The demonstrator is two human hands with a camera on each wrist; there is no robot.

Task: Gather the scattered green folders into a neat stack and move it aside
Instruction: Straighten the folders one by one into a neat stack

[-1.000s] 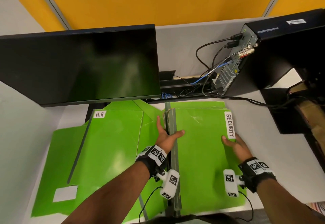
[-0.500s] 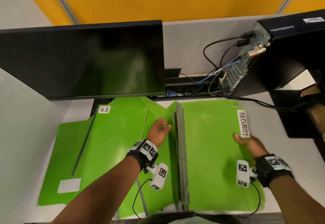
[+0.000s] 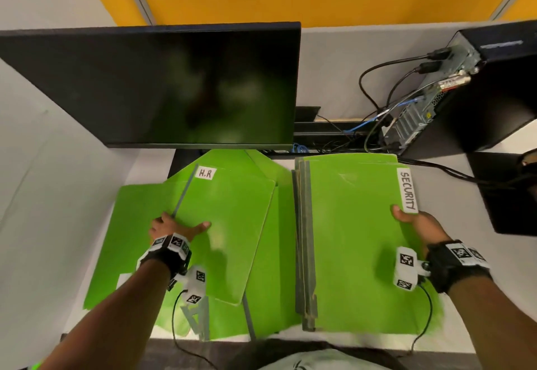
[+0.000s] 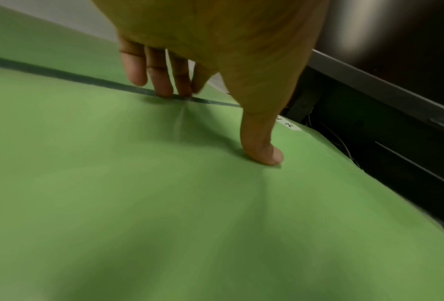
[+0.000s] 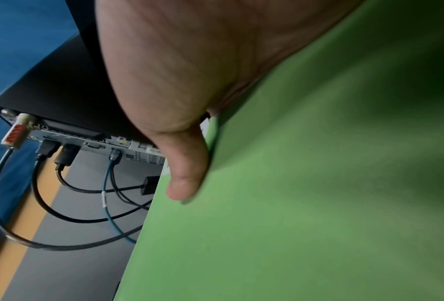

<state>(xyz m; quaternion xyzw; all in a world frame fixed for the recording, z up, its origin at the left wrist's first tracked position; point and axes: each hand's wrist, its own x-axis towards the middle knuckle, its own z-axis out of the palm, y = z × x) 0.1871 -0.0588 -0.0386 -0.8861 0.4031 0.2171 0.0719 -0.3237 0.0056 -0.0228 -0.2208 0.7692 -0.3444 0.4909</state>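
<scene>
A squared-up stack of green folders (image 3: 354, 238), topped by one labelled SECURITY, lies on the right of the desk. My right hand (image 3: 412, 221) grips its right edge just below the label, thumb (image 5: 184, 173) on the cover (image 5: 305, 203) and fingers hidden underneath. To the left, the H.R folder (image 3: 229, 224) lies askew on other loose green folders (image 3: 128, 238). My left hand (image 3: 174, 225) holds the H.R folder at its grey spine: the fingers (image 4: 164, 85) hook over the spine edge and the thumb presses on the cover (image 4: 164, 203).
A black monitor (image 3: 151, 87) overhangs the far ends of the folders. A black computer tower (image 3: 479, 102) with trailing cables (image 3: 377, 102) stands at the back right, with a black object (image 3: 505, 195) in front of it. Bare white desk (image 3: 58, 224) shows at left.
My left hand has left the stack's spine and moved left onto the H.R folder's spine. My right hand has stayed on the stack's right edge.
</scene>
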